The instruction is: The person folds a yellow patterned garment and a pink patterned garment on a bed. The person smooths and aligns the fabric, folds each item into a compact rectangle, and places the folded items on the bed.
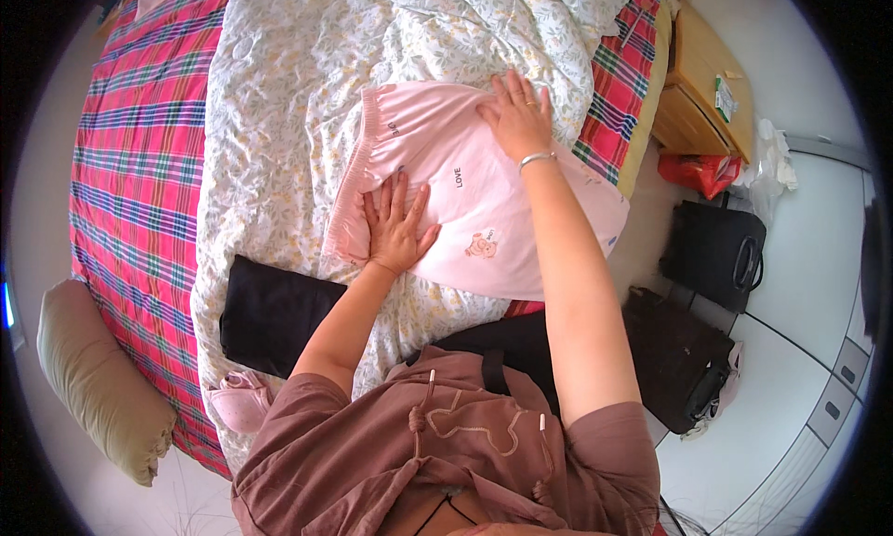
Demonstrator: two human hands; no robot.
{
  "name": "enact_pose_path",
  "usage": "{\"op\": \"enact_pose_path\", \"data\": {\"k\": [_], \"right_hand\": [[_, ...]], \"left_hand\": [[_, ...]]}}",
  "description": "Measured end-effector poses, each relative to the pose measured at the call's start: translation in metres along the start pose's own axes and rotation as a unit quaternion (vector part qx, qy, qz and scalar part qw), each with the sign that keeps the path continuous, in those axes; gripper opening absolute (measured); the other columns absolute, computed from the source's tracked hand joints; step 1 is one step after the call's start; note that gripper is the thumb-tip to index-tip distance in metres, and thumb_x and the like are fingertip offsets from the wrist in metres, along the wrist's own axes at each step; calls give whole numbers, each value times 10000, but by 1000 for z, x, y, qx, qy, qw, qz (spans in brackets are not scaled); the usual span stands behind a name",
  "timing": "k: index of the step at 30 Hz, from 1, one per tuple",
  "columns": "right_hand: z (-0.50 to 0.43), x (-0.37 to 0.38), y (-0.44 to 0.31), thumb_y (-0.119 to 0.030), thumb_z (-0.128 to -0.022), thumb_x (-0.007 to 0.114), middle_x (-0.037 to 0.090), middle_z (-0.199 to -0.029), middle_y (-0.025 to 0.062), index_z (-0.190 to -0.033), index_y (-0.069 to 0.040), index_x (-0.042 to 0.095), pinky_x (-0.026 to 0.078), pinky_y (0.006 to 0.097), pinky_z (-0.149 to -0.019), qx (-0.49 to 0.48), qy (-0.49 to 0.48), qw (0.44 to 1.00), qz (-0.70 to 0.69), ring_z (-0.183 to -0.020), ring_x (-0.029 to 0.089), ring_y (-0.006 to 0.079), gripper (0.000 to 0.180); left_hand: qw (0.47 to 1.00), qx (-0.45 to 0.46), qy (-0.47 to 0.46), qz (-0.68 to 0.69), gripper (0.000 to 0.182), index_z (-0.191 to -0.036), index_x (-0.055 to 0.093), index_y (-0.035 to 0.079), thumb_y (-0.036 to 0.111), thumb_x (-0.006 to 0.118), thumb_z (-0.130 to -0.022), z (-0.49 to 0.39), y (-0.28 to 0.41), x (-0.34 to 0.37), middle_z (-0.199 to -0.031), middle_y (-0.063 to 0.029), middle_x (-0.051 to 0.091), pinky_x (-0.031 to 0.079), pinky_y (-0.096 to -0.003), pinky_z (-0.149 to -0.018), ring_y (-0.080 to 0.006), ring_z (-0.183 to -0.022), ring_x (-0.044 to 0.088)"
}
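Note:
A pair of light pink pants (446, 131) with a gathered elastic waistband lies spread out on a floral quilt (279, 138). The fabric carries a small bear print and printed lettering. My left hand (398, 229) rests palm down on it near the waistband, fingers spread. Farther up, my right hand (520, 121) presses flat on the upper edge, its fingertips reaching onto the quilt. A ring and a silver bracelet are on that hand and wrist. Neither hand grips the cloth. Part of the pants' right end is hidden behind my right forearm.
Folded black cloth (279, 316) and a pink bra (241, 402) lie on the quilt to the left. A red plaid sheet (139, 187) covers the bed, with a pillow (101, 375) at its edge. Rightward stand a wooden cabinet (698, 110), a red bag (701, 173) and black bags (711, 250).

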State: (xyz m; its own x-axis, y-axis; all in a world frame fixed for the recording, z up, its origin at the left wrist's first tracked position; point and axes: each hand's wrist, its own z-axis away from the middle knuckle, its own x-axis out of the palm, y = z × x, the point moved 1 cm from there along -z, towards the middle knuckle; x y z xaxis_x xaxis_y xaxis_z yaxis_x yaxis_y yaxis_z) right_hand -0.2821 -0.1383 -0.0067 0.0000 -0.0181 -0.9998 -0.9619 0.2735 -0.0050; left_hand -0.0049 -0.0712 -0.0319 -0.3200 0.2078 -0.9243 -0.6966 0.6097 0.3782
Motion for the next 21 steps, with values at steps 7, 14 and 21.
{"op": "enact_pose_path", "data": {"k": [7, 14, 21], "right_hand": [[32, -21, -14, -429, -961, 447, 289, -1522, 150, -1447, -157, 374, 156, 536, -1136, 12, 154, 978, -141, -1414, 238, 342, 562], [193, -12, -57, -384, -898, 565, 238, -1545, 120, -1467, -194, 335, 155, 565, -1121, -60, 29, 993, -99, -1429, 191, 334, 642], [221, -6, -54, -445, -857, 596, 239, -1544, 113, -1463, -244, 346, 154, 599, -1106, -85, 15, 987, -138, -1427, 174, 365, 686]], "left_hand": [[1000, -2, 6, 5, 706, -1434, 402, 186, 447, 616, -814, 0, 0, 0, -1540, -175, 215, 49, -610, -1112, -397, -1421, 154], [1000, 12, 28, 0, 679, -1414, 428, 169, 432, 611, -816, 0, 2, -4, -1531, -177, 230, 64, -605, -1111, -394, -1418, 165], [994, 43, 95, 39, 571, -1368, 464, 104, 291, 608, -848, -13, 10, -30, -1530, -172, 238, 61, -555, -1132, -357, -1424, 188]]}}
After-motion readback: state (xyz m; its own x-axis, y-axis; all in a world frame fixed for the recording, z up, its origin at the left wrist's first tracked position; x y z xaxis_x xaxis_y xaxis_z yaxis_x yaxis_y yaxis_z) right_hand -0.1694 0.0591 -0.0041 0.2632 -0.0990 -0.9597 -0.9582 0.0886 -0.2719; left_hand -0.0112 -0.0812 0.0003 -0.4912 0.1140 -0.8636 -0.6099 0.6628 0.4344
